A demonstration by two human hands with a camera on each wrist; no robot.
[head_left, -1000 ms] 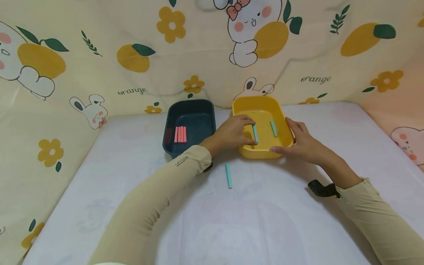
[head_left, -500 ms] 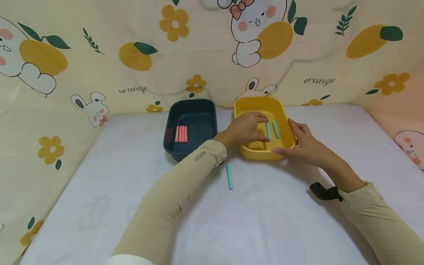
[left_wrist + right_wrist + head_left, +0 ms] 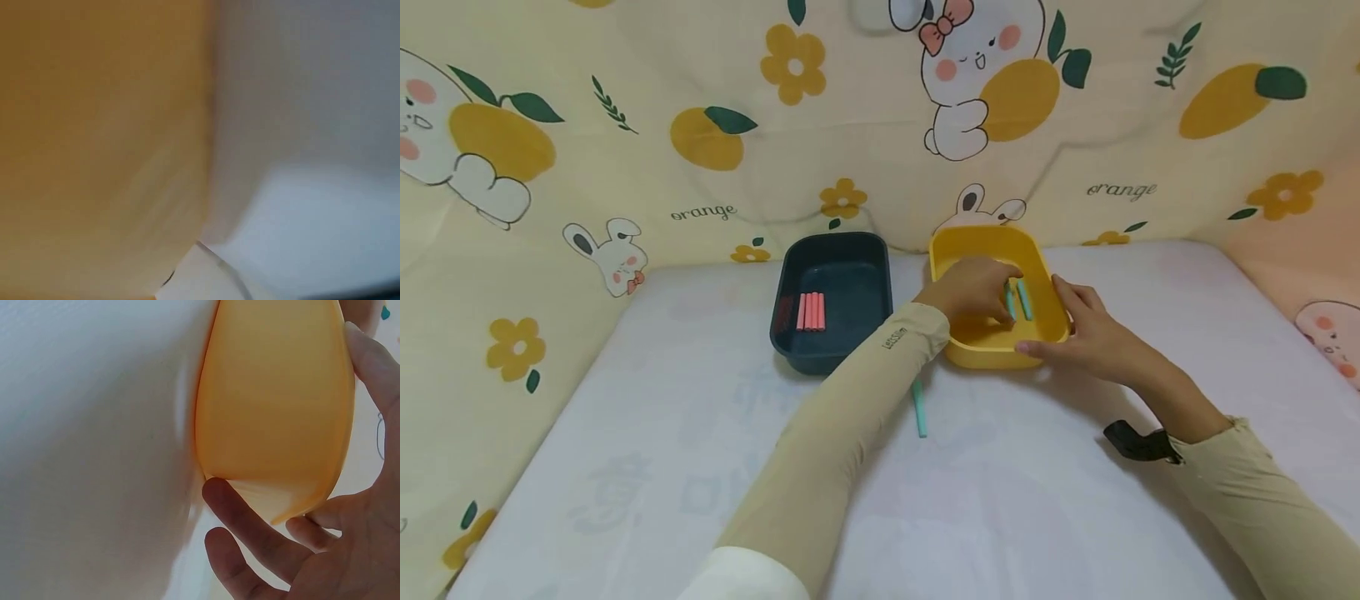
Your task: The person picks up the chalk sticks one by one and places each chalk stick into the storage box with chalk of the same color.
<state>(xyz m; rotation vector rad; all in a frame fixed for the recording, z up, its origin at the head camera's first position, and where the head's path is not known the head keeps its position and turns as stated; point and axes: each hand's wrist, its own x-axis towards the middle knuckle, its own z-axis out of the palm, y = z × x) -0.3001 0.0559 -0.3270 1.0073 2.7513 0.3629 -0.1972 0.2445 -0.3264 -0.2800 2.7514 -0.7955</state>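
Observation:
My left hand (image 3: 973, 287) reaches into the yellow tray (image 3: 992, 358), pinching a light-blue stick of chalk (image 3: 1009, 302) between thumb and fingers, low over the floor. Just right of it lies a second light-blue chalk (image 3: 1025, 301), nearly parallel. My right hand (image 3: 1093, 337) grips the tray's front right corner from outside. In the right wrist view, its thumb and fingers (image 3: 253, 525) spread against the yellow wall. Only a blurred yellow tray wall (image 3: 100, 125) fills the left side of the left wrist view; the left fingers are hidden there.
A dark blue tray (image 3: 808, 362) stands left of the yellow one, with several pink chalks (image 3: 811, 312) side by side in it. Another light-blue chalk (image 3: 920, 412) lies on the white tablecloth, partly behind the left sleeve (image 3: 850, 433). A patterned cloth (image 3: 880, 108) hangs behind.
My left hand has moved right inside the yellow tray, bringing its chalk beside the other one and lower. My right hand stays at the tray's corner.

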